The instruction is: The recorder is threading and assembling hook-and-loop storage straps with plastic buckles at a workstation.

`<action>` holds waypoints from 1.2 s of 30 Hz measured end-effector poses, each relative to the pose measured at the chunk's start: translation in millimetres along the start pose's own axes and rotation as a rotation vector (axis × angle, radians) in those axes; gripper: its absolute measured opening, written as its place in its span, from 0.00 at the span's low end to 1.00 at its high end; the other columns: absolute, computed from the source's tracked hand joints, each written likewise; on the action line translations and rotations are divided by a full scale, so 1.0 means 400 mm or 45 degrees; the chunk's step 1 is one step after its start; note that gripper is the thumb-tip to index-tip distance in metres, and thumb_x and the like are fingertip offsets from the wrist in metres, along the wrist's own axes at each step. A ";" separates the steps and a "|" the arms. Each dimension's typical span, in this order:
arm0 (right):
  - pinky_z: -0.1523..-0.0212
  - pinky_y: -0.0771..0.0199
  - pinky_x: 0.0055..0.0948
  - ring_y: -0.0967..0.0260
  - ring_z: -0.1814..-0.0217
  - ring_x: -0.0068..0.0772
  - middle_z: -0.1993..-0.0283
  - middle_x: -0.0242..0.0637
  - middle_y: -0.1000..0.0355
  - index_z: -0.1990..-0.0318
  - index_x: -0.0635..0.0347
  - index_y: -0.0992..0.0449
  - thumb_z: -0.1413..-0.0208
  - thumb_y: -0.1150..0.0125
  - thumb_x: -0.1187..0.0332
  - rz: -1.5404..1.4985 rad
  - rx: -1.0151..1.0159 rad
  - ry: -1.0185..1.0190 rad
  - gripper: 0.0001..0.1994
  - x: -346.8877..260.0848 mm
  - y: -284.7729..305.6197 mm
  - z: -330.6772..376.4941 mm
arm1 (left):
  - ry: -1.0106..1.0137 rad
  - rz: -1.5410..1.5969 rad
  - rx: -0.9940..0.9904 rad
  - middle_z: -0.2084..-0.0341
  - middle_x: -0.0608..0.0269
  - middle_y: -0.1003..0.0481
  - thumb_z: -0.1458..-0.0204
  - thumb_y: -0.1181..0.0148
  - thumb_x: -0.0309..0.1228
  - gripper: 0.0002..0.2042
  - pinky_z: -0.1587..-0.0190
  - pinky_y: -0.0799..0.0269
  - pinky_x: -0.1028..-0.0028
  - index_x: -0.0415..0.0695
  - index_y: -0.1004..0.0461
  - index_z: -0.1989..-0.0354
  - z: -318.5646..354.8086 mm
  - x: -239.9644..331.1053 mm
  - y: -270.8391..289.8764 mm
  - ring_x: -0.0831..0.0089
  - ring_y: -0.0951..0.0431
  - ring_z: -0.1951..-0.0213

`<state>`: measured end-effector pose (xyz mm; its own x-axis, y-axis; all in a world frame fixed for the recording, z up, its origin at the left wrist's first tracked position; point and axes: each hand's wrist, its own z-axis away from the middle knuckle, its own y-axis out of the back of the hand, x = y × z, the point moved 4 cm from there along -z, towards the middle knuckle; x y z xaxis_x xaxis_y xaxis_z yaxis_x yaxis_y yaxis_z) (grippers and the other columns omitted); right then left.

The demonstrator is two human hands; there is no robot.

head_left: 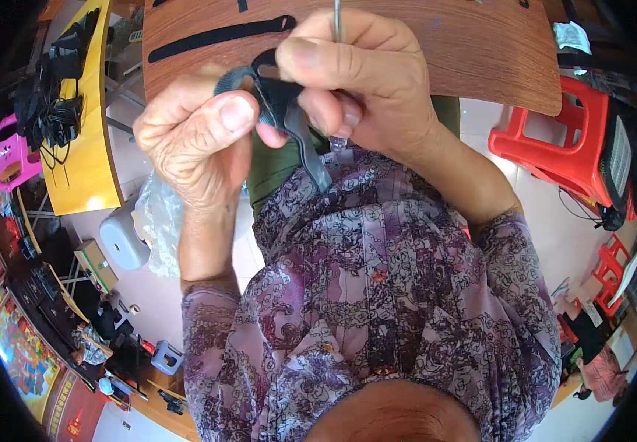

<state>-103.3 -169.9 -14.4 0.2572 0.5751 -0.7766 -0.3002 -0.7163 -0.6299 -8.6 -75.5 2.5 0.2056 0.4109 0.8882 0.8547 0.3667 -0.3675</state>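
Strap (283, 99) (black and grey) lies between left hand (199, 140) and right hand (370, 77), both pinching it, the right also clasping a metal-shafted tool (338, 23).

We're seeing a wood-grain table (480, 51) filling twelve o'clock, a red stool (592, 151) standing at two, a yellow table (94, 173) reaching toward ten — and pale floor tiles (543, 228) are stretching toward three, while a colourful wall picture (27, 361) is brightening eight.
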 end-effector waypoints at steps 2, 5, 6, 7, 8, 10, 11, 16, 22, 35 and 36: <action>0.89 0.52 0.14 0.49 0.91 0.12 0.88 0.32 0.36 0.69 0.66 0.27 0.45 0.47 0.69 -0.010 0.095 0.011 0.08 0.010 0.013 0.002 | -0.041 0.175 0.276 0.83 0.47 0.27 0.57 0.39 0.20 0.04 0.81 0.29 0.73 0.31 0.28 0.77 0.015 -0.026 0.007 0.66 0.27 0.85; 0.89 0.53 0.13 0.48 0.90 0.11 0.86 0.32 0.34 0.68 0.66 0.27 0.44 0.47 0.68 0.112 0.100 0.064 0.09 0.019 0.029 0.000 | 0.191 0.089 0.278 0.82 0.46 0.26 0.53 0.41 0.24 0.07 0.81 0.28 0.73 0.31 0.29 0.76 0.025 -0.043 0.013 0.66 0.27 0.85; 0.89 0.53 0.13 0.48 0.89 0.11 0.85 0.32 0.33 0.68 0.66 0.26 0.44 0.47 0.68 0.171 0.104 0.089 0.09 0.018 0.032 0.000 | 0.392 0.030 0.276 0.81 0.46 0.26 0.51 0.42 0.26 0.09 0.81 0.29 0.73 0.31 0.29 0.76 0.030 -0.049 0.018 0.67 0.27 0.85; 0.89 0.53 0.13 0.48 0.89 0.11 0.85 0.32 0.33 0.68 0.66 0.26 0.44 0.47 0.68 0.173 0.103 0.087 0.09 0.018 0.032 -0.001 | 0.470 -0.016 0.223 0.82 0.49 0.26 0.49 0.43 0.29 0.11 0.82 0.30 0.75 0.33 0.29 0.77 0.025 -0.041 0.014 0.68 0.27 0.84; 0.89 0.51 0.14 0.46 0.89 0.13 0.84 0.33 0.33 0.73 0.64 0.27 0.45 0.46 0.67 0.162 0.033 0.120 0.10 0.016 0.024 -0.002 | 0.470 -0.015 0.224 0.82 0.49 0.26 0.49 0.43 0.29 0.11 0.82 0.30 0.75 0.33 0.29 0.77 0.022 -0.034 0.017 0.68 0.27 0.84; 0.89 0.49 0.14 0.44 0.89 0.14 0.84 0.33 0.32 0.78 0.62 0.28 0.46 0.45 0.66 0.153 -0.042 0.159 0.11 0.012 0.015 -0.008 | 0.514 -0.060 0.057 0.83 0.51 0.27 0.48 0.43 0.31 0.12 0.84 0.32 0.76 0.33 0.29 0.76 0.009 -0.027 0.015 0.70 0.28 0.85; 0.90 0.49 0.15 0.44 0.89 0.15 0.84 0.34 0.32 0.78 0.62 0.29 0.46 0.45 0.67 0.185 -0.046 0.160 0.11 0.011 0.013 -0.009 | 0.562 -0.131 0.059 0.84 0.53 0.27 0.48 0.43 0.32 0.13 0.85 0.33 0.78 0.33 0.28 0.76 0.002 -0.023 0.018 0.71 0.28 0.85; 0.90 0.48 0.16 0.44 0.90 0.16 0.85 0.35 0.33 0.77 0.63 0.29 0.46 0.44 0.68 0.113 0.004 -0.031 0.11 0.028 0.040 -0.001 | 0.719 -0.372 -0.005 0.86 0.57 0.28 0.50 0.41 0.31 0.12 0.87 0.36 0.78 0.33 0.27 0.77 -0.015 -0.011 0.010 0.73 0.30 0.88; 0.90 0.50 0.16 0.45 0.90 0.15 0.85 0.33 0.33 0.74 0.65 0.28 0.46 0.43 0.66 -0.216 0.088 0.004 0.11 0.019 0.030 0.014 | 0.462 0.232 0.344 0.87 0.53 0.29 0.50 0.42 0.29 0.13 0.87 0.35 0.75 0.35 0.31 0.82 0.031 -0.040 -0.030 0.70 0.30 0.89; 0.85 0.45 0.17 0.40 0.85 0.16 0.83 0.33 0.31 0.76 0.64 0.29 0.48 0.43 0.70 0.473 -0.166 -0.164 0.08 -0.042 0.018 0.030 | 0.548 0.035 0.281 0.89 0.55 0.31 0.48 0.45 0.27 0.13 0.90 0.35 0.77 0.35 0.32 0.83 0.015 -0.027 -0.049 0.75 0.34 0.91; 0.88 0.47 0.18 0.43 0.88 0.15 0.85 0.33 0.33 0.78 0.63 0.29 0.48 0.43 0.70 0.330 -0.117 -0.154 0.09 -0.038 0.026 0.034 | 0.545 0.036 0.275 0.89 0.55 0.31 0.48 0.45 0.27 0.13 0.90 0.35 0.77 0.35 0.32 0.83 0.015 -0.030 -0.057 0.75 0.34 0.91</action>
<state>-122.9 -180.5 -9.4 0.0697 0.4072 -0.9107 -0.2556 -0.8751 -0.4109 -33.3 -83.7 -1.4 0.4440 0.0592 0.8941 0.7365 0.5442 -0.4018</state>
